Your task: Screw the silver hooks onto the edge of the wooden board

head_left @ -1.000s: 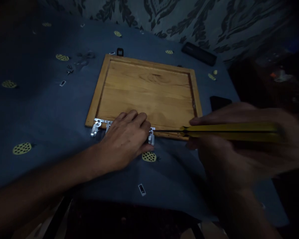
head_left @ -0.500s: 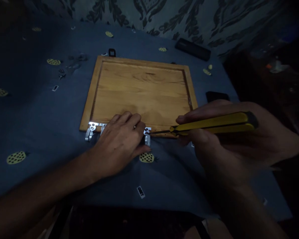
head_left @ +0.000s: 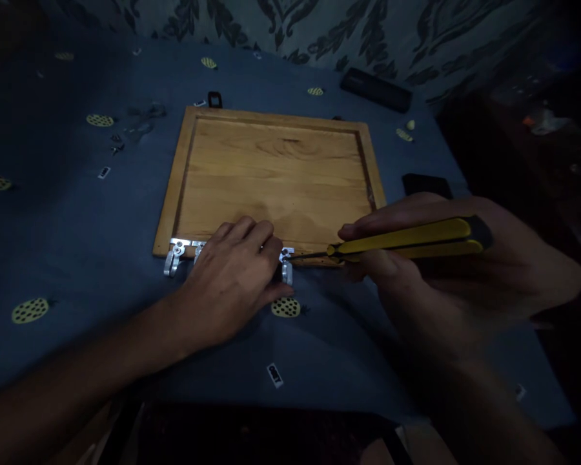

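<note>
A framed wooden panel (head_left: 275,181) lies flat on the cloth-covered surface. Along its near edge runs a shiny metal hook rack (head_left: 186,243), with hooks hanging past the wood. My left hand (head_left: 232,278) is closed over the middle of the rack, thumb below the edge, and covers that part. In my right hand (head_left: 430,278) is a yellow and black screwdriver (head_left: 407,240), held nearly level and pointing left. Its thin tip reaches the rack's right end, by a screw there; whether it sits in the screw head I cannot tell.
Blue patterned cloth (head_left: 101,258) covers the surface. Small metal parts (head_left: 117,143) lie on the left. A dark elongated case (head_left: 376,90) sits at the back right, and a flat black object (head_left: 426,185) lies behind my right hand. A patterned wall (head_left: 290,32) stands behind.
The screwdriver and my right hand have shifted very slightly left. My left hand stays on the hook rack, and the view has moved a little.
</note>
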`<state>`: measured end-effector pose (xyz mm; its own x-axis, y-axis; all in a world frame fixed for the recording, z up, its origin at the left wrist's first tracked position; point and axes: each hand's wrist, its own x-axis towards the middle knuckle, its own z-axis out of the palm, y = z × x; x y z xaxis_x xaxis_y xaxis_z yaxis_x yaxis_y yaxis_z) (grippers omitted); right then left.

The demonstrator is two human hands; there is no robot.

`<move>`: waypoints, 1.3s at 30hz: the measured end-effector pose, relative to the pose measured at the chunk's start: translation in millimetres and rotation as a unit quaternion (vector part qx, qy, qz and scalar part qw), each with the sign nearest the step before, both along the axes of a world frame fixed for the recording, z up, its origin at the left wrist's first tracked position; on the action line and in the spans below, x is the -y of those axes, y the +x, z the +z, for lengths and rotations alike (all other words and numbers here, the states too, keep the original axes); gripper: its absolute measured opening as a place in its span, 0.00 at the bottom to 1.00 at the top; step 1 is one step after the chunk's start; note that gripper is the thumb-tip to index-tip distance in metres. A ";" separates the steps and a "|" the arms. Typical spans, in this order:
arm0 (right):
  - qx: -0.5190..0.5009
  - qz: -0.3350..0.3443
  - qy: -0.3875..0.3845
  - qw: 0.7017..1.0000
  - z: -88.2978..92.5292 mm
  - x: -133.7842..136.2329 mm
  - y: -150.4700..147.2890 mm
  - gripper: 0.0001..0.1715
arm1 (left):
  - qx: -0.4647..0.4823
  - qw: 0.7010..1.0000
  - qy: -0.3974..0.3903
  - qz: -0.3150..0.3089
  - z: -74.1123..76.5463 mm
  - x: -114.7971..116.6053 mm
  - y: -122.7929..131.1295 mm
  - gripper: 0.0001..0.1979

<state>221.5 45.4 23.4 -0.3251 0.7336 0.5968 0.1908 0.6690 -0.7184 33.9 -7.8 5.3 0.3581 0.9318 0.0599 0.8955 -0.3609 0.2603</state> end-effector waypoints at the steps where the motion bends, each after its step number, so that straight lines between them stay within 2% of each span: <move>1: 0.002 0.001 -0.002 1.000 0.2 0.0 0.2 0.13 | 0.000 1.000 0.000 0.002 0.1 -0.1 0.1 0.19; 13: -0.006 0.015 0.002 1.000 0.4 -2.9 -0.4 0.17 | -0.001 1.000 0.017 0.002 -2.6 0.9 -0.7 0.19; 16: 0.000 0.064 0.002 0.998 3.6 -10.6 5.0 0.22 | 0.004 1.000 0.020 0.000 -4.0 1.0 -0.6 0.19; 19: 0.024 0.150 0.006 0.988 5.7 -17.4 11.1 0.24 | 0.003 1.000 0.017 0.001 -4.3 0.9 -0.2 0.19; 23: 0.035 0.130 0.011 0.991 4.8 -18.0 13.1 0.23 | 0.009 1.000 0.026 0.003 -5.3 0.9 -0.5 0.19; 31: 0.042 0.066 0.082 0.994 0.0 -13.5 6.2 0.15 | 0.014 0.999 0.030 -0.003 -7.1 0.3 -0.7 0.19; 39: 0.045 0.057 0.102 0.992 0.8 -11.9 1.3 0.14 | 0.007 1.000 0.013 -0.006 -3.0 0.3 -1.0 0.19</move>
<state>222.8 57.3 24.3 -0.4575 0.5556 0.6942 0.1634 0.8200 -0.5486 32.9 -8.0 2.3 0.3679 0.9256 0.0887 0.8876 -0.3780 0.2633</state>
